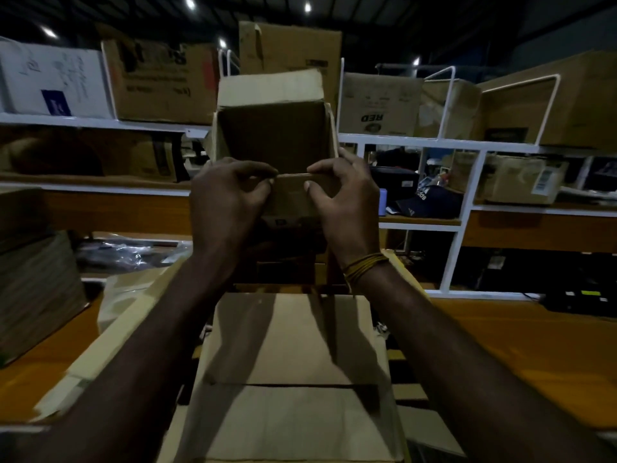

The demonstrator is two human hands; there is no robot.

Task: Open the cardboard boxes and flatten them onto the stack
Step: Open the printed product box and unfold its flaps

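Observation:
I hold a small brown cardboard box (273, 135) up in front of me, its open mouth facing me and its far flap standing up. My left hand (227, 202) pinches the near edge of the box from the left. My right hand (347, 198), with a yellow cord at the wrist, pinches the same near flap from the right. Thumbs and fingertips of both hands almost meet at the middle of that edge. Below my arms lies the stack of flattened cardboard (293, 362), pale brown sheets laid one over another.
White metal shelves (467, 148) behind hold several brown cartons (167, 81) and a white box (53, 78). A dark cap (430, 198) lies on a lower shelf. The orange table top (517, 345) shows to the right, a bundled cardboard pile (36, 289) stands at the left.

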